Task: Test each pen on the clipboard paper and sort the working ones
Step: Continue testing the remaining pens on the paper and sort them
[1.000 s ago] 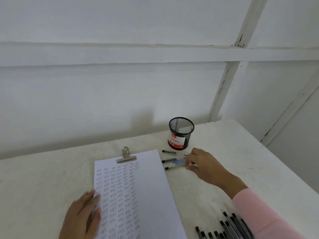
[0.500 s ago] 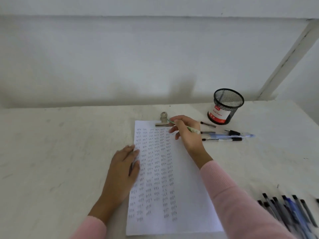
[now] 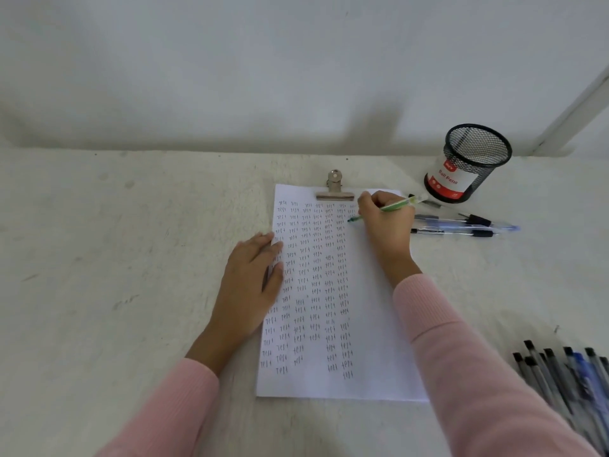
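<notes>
One paper [image 3: 372, 324] lies under one clip [image 3: 334, 190]. The right hand [image 3: 389, 225] pinches one green pen [image 3: 397, 205], tip on the paper's upper right. The left hand [image 3: 253, 285] lies flat, fingers straight, on the paper's left edge. Right of the paper lie about four loose pens [image 3: 456, 231], with one mesh cup [image 3: 468, 166] beyond them. Lower right of the paper is a heap of at least seven pens [image 3: 560, 374].

Study corner; white wall [image 3: 230, 77], desk [image 3: 115, 242], pen cup [image 3: 474, 153]
</notes>
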